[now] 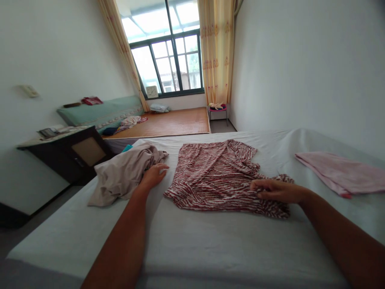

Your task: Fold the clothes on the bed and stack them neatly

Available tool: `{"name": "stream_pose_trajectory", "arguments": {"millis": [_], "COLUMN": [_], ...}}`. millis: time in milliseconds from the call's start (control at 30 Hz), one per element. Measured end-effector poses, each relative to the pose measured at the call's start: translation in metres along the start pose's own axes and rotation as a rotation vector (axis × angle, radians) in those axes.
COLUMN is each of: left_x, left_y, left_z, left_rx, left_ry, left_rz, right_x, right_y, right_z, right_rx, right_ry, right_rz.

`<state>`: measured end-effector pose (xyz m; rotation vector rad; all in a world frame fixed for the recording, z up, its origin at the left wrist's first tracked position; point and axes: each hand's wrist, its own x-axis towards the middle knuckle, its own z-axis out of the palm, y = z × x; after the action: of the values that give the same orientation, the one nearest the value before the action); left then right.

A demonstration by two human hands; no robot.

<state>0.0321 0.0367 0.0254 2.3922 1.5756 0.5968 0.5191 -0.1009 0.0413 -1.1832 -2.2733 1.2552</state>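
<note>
A blouse [210, 176] with a dark red and white streaked print is spread on the white bed sheet [228, 241]. Its right-hand part is bunched in folds. My right hand [270, 190] pinches the cloth there between thumb and fingers. Over the sheet, just left of the blouse, my left hand [155, 175] is open with its fingers apart, holding nothing. Beside that hand lies a crumpled beige garment [120, 174]; whether the hand touches it I cannot tell.
A folded pink cloth [343, 170] lies on the right of the bed. Left of the bed stands a dark cabinet [87, 154]. Farther back is a second bed with a brown mat [177, 120], below the window. A small stool [218, 109] stands by the curtain.
</note>
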Motion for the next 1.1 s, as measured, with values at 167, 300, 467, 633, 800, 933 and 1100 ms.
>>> {"name": "stream_pose_trajectory", "arguments": {"millis": [167, 300, 467, 633, 800, 933, 1100], "left_x": [-0.01, -0.012, -0.009, -0.013, -0.022, -0.038, -0.073], "left_y": [0.061, 0.071, 0.06, 0.063, 0.065, 0.055, 0.023], "left_z": [-0.005, -0.004, -0.019, -0.043, -0.045, -0.046, -0.05], "left_rx": [-0.41, -0.26, -0.442, -0.931, -0.996, -1.061, -0.986], "left_ry": [-0.456, -0.485, -0.055, 0.525, 0.7, 0.614, 0.269], "left_rz": [0.258, 0.255, 0.163, -0.002, -0.068, -0.136, -0.249], "right_x": [0.006, 0.008, 0.003, 0.001, 0.004, -0.006, -0.055], "right_y": [0.008, 0.011, -0.001, 0.0, 0.002, -0.011, -0.044], "right_z": [0.001, -0.001, -0.006, 0.001, 0.005, 0.0, 0.02], "right_rx": [-0.004, 0.0, -0.09, -0.202, -0.3, -0.337, -0.263], "right_ry": [0.142, 0.283, 0.294, 0.185, 0.081, 0.277, 0.249], "right_rz": [-0.014, -0.015, 0.012, 0.003, -0.015, -0.076, -0.121]}}
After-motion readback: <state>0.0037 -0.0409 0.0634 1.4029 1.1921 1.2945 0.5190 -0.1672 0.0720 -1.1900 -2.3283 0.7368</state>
